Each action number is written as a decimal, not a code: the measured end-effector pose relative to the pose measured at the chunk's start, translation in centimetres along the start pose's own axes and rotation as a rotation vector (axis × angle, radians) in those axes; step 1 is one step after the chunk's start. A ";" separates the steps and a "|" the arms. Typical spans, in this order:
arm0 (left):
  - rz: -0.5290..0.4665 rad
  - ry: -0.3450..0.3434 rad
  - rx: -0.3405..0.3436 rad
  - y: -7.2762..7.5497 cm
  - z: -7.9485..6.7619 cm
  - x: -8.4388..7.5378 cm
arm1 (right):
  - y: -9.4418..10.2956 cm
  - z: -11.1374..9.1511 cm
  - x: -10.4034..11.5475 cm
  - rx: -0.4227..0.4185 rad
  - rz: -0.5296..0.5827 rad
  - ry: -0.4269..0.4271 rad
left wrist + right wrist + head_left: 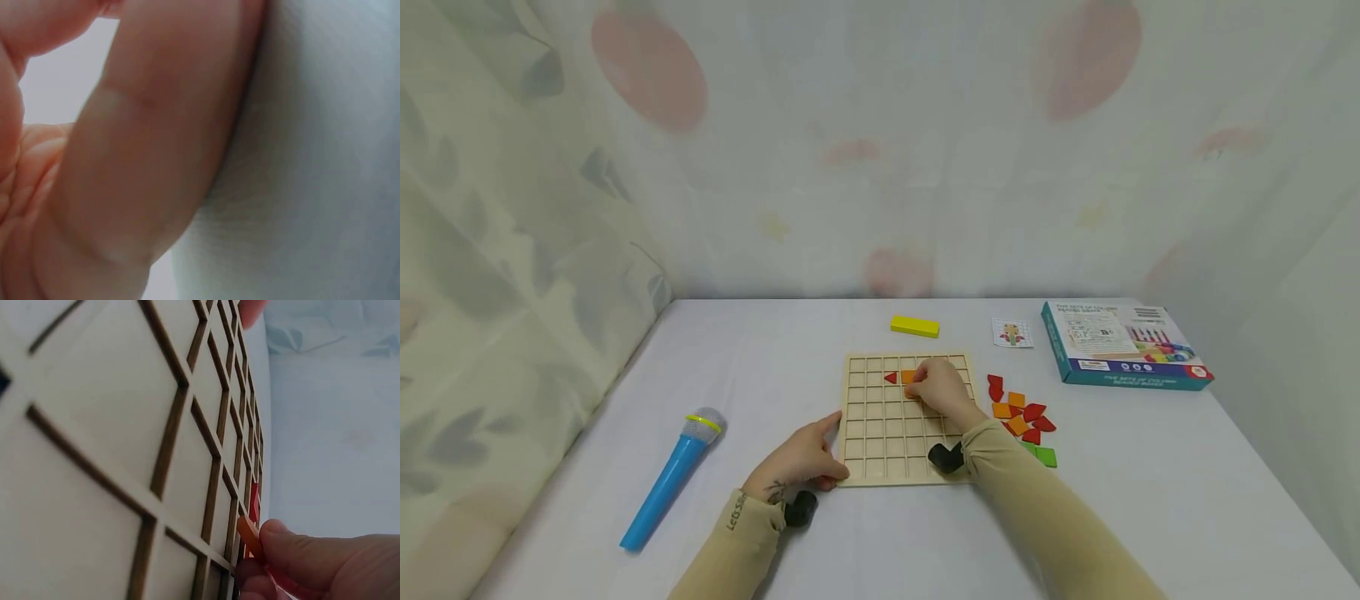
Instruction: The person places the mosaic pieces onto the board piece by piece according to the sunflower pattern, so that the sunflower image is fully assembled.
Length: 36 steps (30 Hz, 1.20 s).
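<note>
A wooden grid board (865, 450) lies on the white table. My right hand (942, 387) is over its upper right part and pinches an orange tile (249, 536) between thumb and fingers, tilted against the grid in the right wrist view. Beside the fingertips an orange square (907, 376) shows in the head view. A red triangle tile (891, 377) sits in a cell left of it. At the board's left edge my left hand (805, 457) rests with index finger and thumb spread, touching the edge. The left wrist view shows its fingers close up, blurred.
Red, orange and green tiles (1035, 412) lie loose right of the board, partly behind the right sleeve. Behind are a yellow block (914, 326), a small pattern card (1012, 333) and a flat box (1127, 346). A blue toy microphone (673, 479) lies at left.
</note>
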<state>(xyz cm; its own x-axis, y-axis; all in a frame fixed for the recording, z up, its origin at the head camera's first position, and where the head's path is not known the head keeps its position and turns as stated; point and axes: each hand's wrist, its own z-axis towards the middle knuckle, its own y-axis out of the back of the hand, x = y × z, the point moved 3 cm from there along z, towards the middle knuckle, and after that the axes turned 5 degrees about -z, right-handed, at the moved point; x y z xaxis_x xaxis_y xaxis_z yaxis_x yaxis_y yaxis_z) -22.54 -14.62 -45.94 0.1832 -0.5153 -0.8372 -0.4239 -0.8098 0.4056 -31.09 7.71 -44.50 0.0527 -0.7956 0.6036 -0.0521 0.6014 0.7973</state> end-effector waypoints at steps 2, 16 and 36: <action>-0.001 -0.003 0.002 0.0 0.0 0.0 | -0.1 0.0 0.0 -0.004 -0.020 0.007; -0.004 -0.005 0.015 0.0 0.2 0.3 | 2.7 -0.6 -0.1 -0.026 -0.081 0.006; -0.019 0.000 -0.001 0.1 0.1 0.1 | 9.0 -4.1 -10.3 0.207 -0.378 -0.125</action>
<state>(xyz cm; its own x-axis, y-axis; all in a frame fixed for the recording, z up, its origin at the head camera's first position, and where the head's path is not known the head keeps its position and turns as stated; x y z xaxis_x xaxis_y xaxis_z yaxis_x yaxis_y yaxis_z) -22.66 -14.68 -46.00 0.1914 -0.5001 -0.8446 -0.4196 -0.8196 0.3902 -28.02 21.67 -43.49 -0.0136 -0.9669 0.2547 -0.2515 0.2499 0.9350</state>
